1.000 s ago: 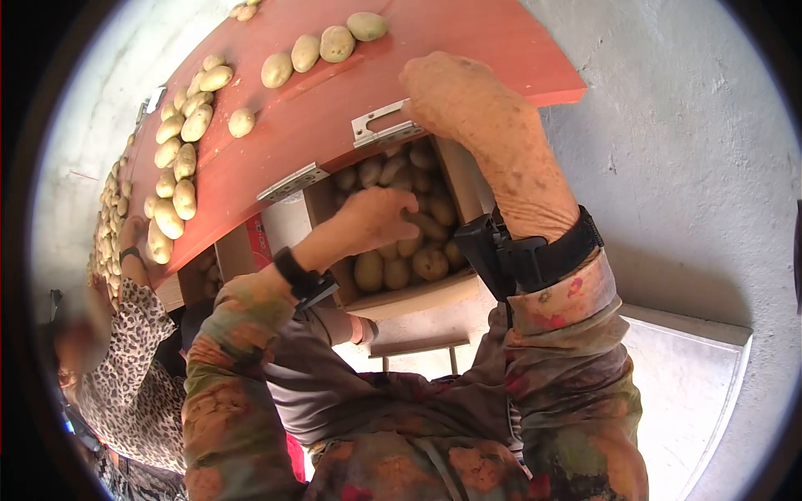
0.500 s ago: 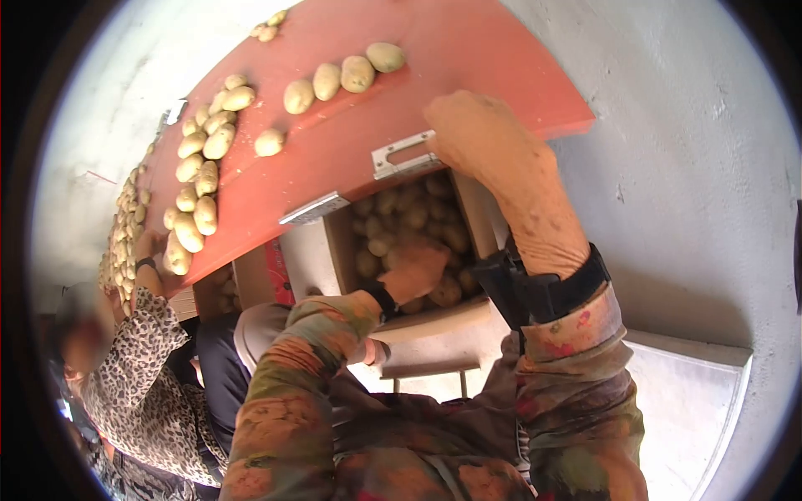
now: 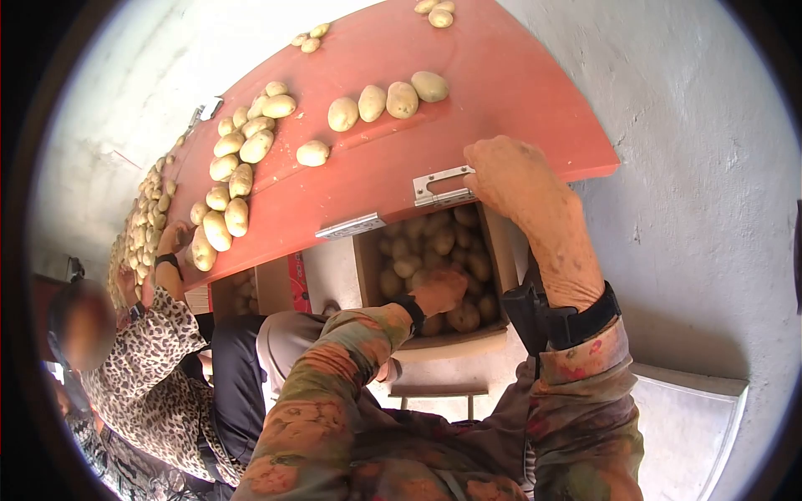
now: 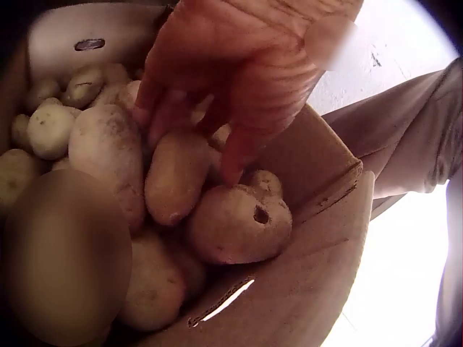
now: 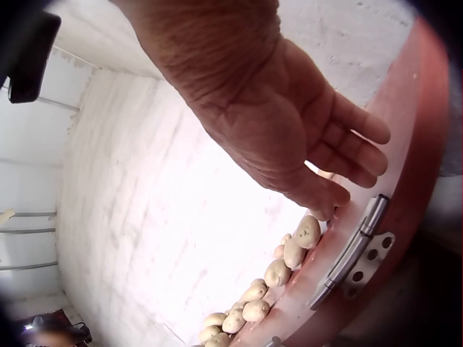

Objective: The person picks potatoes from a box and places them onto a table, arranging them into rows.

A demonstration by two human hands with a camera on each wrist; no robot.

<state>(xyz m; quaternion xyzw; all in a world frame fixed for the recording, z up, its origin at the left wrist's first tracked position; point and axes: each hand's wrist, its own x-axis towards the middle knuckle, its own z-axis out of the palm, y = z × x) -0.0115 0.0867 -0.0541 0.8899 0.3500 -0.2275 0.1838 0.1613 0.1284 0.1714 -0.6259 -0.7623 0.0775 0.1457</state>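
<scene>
My left hand [image 3: 441, 290] is down among the potatoes [image 3: 407, 265] in a cardboard box [image 3: 468, 343]. In the left wrist view its fingers and thumb are spread apart above an oblong potato [image 4: 176, 178]. The thumb tip is right at a rounder potato [image 4: 239, 224] with a dark hole; part of the fingers is hidden. My right hand [image 3: 520, 177] is at the near edge of the red board [image 3: 518, 100], beside a metal hinge [image 3: 443, 187]. Its fingers are relaxed and hold nothing in the right wrist view.
On the board lie a row of potatoes [image 3: 372, 103], a single potato [image 3: 313, 154] and a longer line of them [image 3: 219, 197]. Another person in a leopard-print top [image 3: 154, 367] reaches over at the left. A second hinge [image 3: 351, 226] is on the board's edge. A wall [image 3: 693, 167] stands right.
My left hand has gone from above the box down into the potatoes. The head view has shifted, so the board appears lower and further right. My right hand stays by the hinge.
</scene>
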